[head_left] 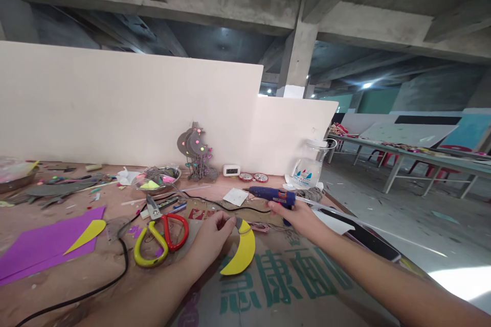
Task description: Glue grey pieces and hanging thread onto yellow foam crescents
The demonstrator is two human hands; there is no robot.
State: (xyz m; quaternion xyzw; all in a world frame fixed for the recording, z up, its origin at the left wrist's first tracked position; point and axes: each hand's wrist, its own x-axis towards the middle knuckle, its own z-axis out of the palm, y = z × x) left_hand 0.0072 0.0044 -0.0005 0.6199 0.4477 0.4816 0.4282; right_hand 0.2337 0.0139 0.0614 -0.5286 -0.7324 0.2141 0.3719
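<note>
My left hand (213,232) pinches the upper end of a yellow crescent moon cutout (247,251), where a bit of grey cord lies along its tip. The crescent's lower point hangs over a printed cardboard sheet (284,286). In my right hand (299,217) is a blue hot glue gun (268,193), its nozzle pointing left toward a small white square (235,196). The nozzle is apart from the crescent. Scissors (161,237) with one yellow and one red handle lie left of my left hand.
Purple sheets (49,245) carry another yellow piece (86,235) at left. A black cable (125,260) crosses the table. Behind stand a bowl of craft bits (172,179), a decorated grey moon ornament (195,148), a small clock (231,169) and a clear jug (307,166). A phone (372,240) lies right.
</note>
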